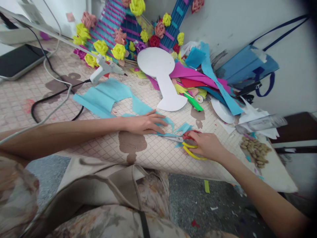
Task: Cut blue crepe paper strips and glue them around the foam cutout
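Floral clothing point(111, 219) up close, and up on the counter point(160, 157), scissors point(181, 139) in the closed grip of the right hand point(208, 145), blades along blue paper point(142, 105), pressed flat under the open grip of the left hand point(145, 124). Could cut crooked from thin paper slipping or bunching; could nick skin, pressing so near those blades!
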Demonstrator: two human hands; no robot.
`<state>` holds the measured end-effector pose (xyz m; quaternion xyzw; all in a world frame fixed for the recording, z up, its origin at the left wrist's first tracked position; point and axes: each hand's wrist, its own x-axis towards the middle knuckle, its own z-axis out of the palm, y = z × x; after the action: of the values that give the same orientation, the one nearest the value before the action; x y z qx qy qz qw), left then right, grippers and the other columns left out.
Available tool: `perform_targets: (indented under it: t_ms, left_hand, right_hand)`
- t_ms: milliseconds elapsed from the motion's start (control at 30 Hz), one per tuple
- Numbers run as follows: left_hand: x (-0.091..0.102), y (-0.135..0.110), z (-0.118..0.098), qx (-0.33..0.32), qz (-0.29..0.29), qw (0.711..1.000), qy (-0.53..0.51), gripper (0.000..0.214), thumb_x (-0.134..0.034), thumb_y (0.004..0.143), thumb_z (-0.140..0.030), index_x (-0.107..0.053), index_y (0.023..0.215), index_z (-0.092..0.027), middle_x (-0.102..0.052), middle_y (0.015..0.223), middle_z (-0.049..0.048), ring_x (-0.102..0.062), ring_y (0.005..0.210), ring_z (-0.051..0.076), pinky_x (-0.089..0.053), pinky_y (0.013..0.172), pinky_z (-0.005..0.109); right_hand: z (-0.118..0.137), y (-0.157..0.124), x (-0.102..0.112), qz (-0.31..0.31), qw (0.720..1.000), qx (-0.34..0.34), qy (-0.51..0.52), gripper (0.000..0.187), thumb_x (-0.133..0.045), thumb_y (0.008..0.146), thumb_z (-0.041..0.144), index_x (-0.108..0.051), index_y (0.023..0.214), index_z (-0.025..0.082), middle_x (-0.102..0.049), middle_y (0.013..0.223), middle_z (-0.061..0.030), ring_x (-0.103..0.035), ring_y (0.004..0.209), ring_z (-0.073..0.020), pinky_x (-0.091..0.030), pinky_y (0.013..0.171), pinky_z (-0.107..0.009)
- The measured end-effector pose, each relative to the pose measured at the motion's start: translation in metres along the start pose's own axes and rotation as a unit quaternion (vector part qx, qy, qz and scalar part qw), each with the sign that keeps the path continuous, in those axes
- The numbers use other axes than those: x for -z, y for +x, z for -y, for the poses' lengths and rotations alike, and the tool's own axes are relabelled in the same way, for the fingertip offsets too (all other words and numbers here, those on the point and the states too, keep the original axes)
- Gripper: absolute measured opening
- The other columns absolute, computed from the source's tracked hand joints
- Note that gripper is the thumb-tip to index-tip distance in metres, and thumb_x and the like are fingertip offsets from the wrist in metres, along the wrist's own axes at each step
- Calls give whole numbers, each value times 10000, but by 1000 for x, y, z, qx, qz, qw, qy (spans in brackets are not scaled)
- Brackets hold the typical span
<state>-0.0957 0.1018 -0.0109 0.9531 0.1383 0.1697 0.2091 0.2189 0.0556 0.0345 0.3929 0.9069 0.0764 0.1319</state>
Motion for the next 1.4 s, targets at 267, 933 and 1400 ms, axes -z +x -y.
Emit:
perform_targets:
  t_ms: [267,933,1400]
  left_hand:
    - [0,0,0,5,4,1000,-6,324,-464,937,-239,-613,1219,-296,-486,1412,62,-295,1385,279,-99,1145,530]
    - [0,0,0,11,12,1000,-12,338,-437,946,-237,-601,1230,-314,-472,1425,45,-279,1390,262,-90,1146,522]
    - [0,0,1,7,5,1000,-16,326,-440,945,-233,-608,1219,-291,-482,1415,66,-295,1383,276,-89,1140,540]
  right_hand:
    - [6,1,8,-4,999,8,31,412,-549,810,543,-536,988,171,-708,883,-76,-668,766,-231,-394,602,-293]
    - [9,5,8,-10,1000,7,19,445,-539,810,582,-560,988,175,-711,845,-68,-672,754,-238,-377,581,-291]
    - [13,12,7,-10,999,12,27,508,-548,779,631,-546,977,163,-703,815,-77,-662,734,-243,-355,569,-291]
